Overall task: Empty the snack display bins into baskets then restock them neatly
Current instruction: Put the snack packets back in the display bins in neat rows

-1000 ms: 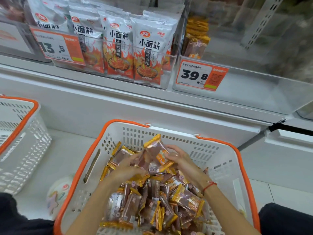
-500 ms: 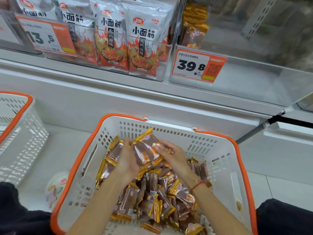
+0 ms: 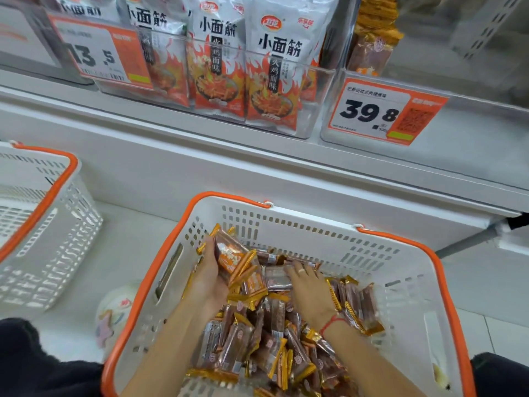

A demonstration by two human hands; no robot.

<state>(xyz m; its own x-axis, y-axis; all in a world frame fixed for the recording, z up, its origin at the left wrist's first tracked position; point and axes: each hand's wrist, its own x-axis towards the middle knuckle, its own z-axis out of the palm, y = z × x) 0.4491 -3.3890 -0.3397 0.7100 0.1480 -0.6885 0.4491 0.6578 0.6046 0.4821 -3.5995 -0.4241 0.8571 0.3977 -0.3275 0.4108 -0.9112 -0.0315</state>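
Observation:
A white basket with an orange rim (image 3: 372,253) stands in front of me, holding a heap of small brown-and-gold snack packets (image 3: 257,339). My left hand (image 3: 210,277) grips a stack of these packets (image 3: 234,259) upright at the basket's left side. My right hand (image 3: 307,287) lies palm down on the heap, fingers reaching among the packets at the far side. On the shelf above, the clear bin behind the 39.8 price tag (image 3: 383,110) holds a few of the same packets (image 3: 372,50) at its back left.
A second white and orange basket (image 3: 43,224) stands at the left. A clear bin of red flame-printed snack bags (image 3: 272,81) with a 13.5 tag (image 3: 97,53) sits on the shelf. A round pastel object (image 3: 114,313) lies on the floor between the baskets.
My right hand has let go of the stack and dropped flat onto the heap. My left hand has moved left with the stack.

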